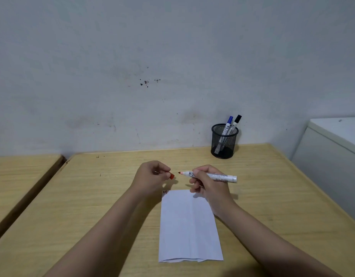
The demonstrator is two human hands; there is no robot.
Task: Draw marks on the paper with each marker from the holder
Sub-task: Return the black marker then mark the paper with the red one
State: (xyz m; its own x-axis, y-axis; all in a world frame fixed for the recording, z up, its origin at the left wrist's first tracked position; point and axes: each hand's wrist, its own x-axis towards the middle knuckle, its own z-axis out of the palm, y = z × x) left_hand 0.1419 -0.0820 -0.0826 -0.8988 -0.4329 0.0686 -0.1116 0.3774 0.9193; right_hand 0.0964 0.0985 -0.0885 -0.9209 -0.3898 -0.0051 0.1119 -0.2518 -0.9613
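Above the far end of the paper [189, 224], both hands are up off the table [92, 196]. The right hand [209, 185] is closed around the red marker [210, 175] near its front. The marker lies almost flat, its long line running side to side, its bare red tip pointing left. The left hand [152, 176] pinches the small red cap [171, 176] in its fingertips — the cap's open end seems to face the tip, with a small gap between them.

Tip and cap are nearly in one line, so I think the cap could go either way — just off, or about to go on. A few dark marks [165, 191] show at the paper's far left corner, close under the left hand.

The blue marker [227, 124] and black marker [235, 123] stand leaning in the mesh holder [224, 145], at the back of the table, nearer the right hand.
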